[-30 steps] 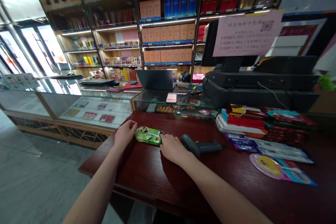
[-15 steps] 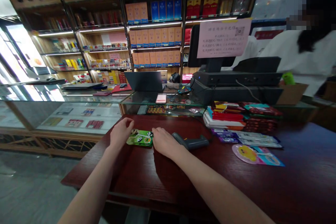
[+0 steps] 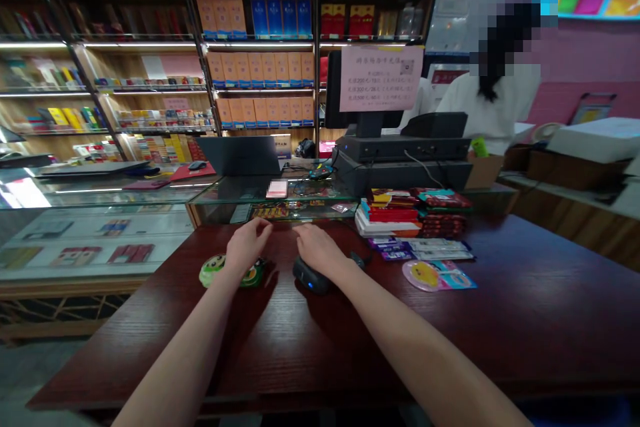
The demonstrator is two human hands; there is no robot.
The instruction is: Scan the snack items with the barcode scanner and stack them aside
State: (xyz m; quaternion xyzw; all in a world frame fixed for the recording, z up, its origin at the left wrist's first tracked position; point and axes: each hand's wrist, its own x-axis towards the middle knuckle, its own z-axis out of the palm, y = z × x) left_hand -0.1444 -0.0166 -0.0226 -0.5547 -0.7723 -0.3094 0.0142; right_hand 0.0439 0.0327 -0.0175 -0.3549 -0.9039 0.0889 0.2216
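Observation:
My left hand (image 3: 248, 245) hovers over the green panda-print package (image 3: 214, 271) on the table, hiding its middle. Its fingers are bent, a gap shows between thumb and fingers, and nothing is seen in them. To its right, my right hand (image 3: 318, 248) lies over the dark barcode scanner (image 3: 311, 278), which shows a small blue light. Fingers of this hand stretch forward past the scanner. The thumb is hidden, as is the scanner's middle, so a hold on it does not show.
On the right of the dark red table (image 3: 480, 340) are a duck-print package (image 3: 425, 275), purple packets (image 3: 393, 248) and stacked snack packs (image 3: 443, 223). A glass counter (image 3: 235, 195) behind carries a laptop (image 3: 243, 155) and a monitor (image 3: 334, 90). A person (image 3: 515, 93) stands beyond.
The view has turned right. My right hand has left the panda package's edge and come over the scanner, where a blue light now shows. My left hand is now above the package.

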